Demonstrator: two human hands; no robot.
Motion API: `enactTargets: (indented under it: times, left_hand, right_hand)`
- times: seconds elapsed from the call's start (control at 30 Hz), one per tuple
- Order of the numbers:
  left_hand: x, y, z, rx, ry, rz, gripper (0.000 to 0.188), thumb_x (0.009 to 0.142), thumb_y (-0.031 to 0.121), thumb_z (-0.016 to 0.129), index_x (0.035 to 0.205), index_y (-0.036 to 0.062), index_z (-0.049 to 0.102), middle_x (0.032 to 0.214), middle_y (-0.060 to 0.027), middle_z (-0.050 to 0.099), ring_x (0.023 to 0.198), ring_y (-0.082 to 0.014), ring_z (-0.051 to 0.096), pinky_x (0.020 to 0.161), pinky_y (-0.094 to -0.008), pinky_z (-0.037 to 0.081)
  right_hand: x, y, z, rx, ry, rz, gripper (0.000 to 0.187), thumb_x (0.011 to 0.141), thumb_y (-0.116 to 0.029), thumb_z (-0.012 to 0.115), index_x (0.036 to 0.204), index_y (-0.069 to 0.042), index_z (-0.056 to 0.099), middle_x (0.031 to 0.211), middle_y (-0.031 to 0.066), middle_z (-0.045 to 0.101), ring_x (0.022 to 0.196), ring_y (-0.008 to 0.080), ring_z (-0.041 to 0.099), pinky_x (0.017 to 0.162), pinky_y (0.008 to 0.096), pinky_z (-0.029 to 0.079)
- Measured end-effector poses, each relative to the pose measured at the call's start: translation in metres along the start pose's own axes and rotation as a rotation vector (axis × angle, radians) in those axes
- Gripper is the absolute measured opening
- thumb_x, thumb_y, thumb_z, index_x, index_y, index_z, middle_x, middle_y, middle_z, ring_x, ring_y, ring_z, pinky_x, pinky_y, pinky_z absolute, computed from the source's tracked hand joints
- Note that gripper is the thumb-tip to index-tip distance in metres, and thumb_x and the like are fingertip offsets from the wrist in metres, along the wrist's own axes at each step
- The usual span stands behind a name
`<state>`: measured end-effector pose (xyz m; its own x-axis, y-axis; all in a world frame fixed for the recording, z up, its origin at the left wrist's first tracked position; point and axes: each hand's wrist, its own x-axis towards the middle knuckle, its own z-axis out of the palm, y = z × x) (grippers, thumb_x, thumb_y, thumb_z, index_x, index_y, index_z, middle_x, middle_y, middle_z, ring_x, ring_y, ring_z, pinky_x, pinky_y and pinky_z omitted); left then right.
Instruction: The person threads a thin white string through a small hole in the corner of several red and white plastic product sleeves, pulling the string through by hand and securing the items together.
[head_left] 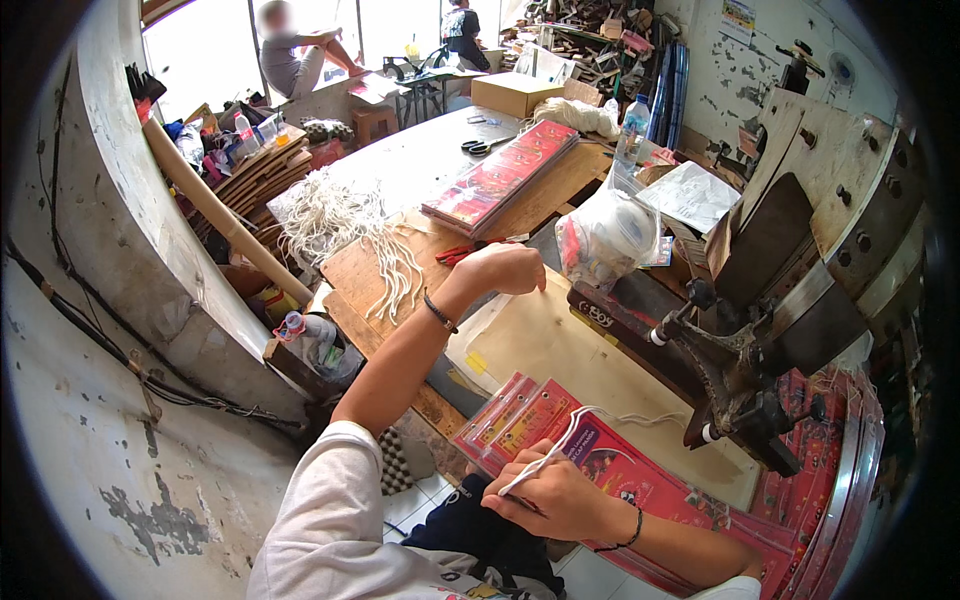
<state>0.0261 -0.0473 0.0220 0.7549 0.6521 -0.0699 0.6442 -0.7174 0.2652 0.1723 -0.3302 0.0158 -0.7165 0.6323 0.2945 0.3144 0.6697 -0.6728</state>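
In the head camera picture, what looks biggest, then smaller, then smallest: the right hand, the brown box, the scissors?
1. Right hand
2. Brown box
3. Scissors
The hand is nearest the camera, so its true size against the box is unsure.

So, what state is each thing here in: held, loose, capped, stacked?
White cord: held in the right hand
Left hand: fingers curled, grip unclear
Cord heap: loose, spread out
Near red packs: overlapping
Far red packs: stacked flat
Black scissors: lying down, blades unclear
Water bottle: upright, capped
Clear bag: bulging
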Motion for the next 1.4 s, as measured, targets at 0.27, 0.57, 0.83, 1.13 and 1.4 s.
enactTargets:
  times: [0.27,0.57,0.83,1.13,1.4]
  left_hand:
    - [-0.004,0.003,-0.004,0.011,-0.017,-0.001,0.043,0.082,0.004,0.051,0.112,0.0191,0.078,0.102,-0.0117,0.076,0.094,-0.0299,0.072,0.083,-0.0412,0.057]
    - [0.0,-0.001,0.0,-0.025,-0.01,0.005,0.052,0.077,0.0,0.047,0.115,0.0184,0.077,0.1,-0.0148,0.074,0.095,-0.0292,0.07,0.086,-0.038,0.054]
    - [-0.001,-0.004,0.003,-0.105,-0.001,-0.01,0.061,0.07,-0.003,0.044,0.116,0.0169,0.077,0.094,-0.0175,0.072,0.09,-0.0283,0.066,0.091,-0.0339,0.05]
    - [-0.002,0.002,-0.003,-0.139,-0.038,-0.057,0.06,0.07,-0.003,0.044,0.117,0.0168,0.077,0.093,-0.019,0.072,0.088,-0.0286,0.066,0.086,-0.0347,0.051]
    - [-0.001,-0.005,0.001,-0.096,-0.026,-0.009,0.059,0.071,-0.002,0.044,0.117,0.0156,0.076,0.092,-0.0193,0.073,0.086,-0.0299,0.068,0.08,-0.0374,0.053]
  right_hand:
    - [0.001,-0.001,-0.001,0.013,-0.018,0.019,0.018,0.095,-0.023,0.068,0.095,-0.006,0.073,0.088,0.009,0.072,0.089,0.0291,0.067,0.091,0.0425,0.047]
    - [0.0,0.003,0.004,-0.02,0.07,-0.043,0.013,0.093,-0.021,0.071,0.087,-0.011,0.071,0.082,0.0008,0.068,0.079,0.0213,0.063,0.084,0.0357,0.043]
    - [-0.001,0.003,0.006,-0.016,0.078,-0.046,0.012,0.093,-0.021,0.071,0.087,-0.011,0.071,0.081,0.001,0.067,0.079,0.0215,0.062,0.082,0.0356,0.043]
    - [-0.001,0.002,0.004,-0.02,0.075,-0.043,0.013,0.093,-0.022,0.071,0.087,-0.011,0.071,0.081,0.0005,0.067,0.079,0.0216,0.062,0.082,0.0361,0.044]
    - [-0.001,-0.001,0.001,-0.01,0.005,0.0,0.015,0.094,-0.022,0.069,0.094,-0.008,0.073,0.089,0.0059,0.073,0.088,0.0267,0.067,0.087,0.0405,0.047]
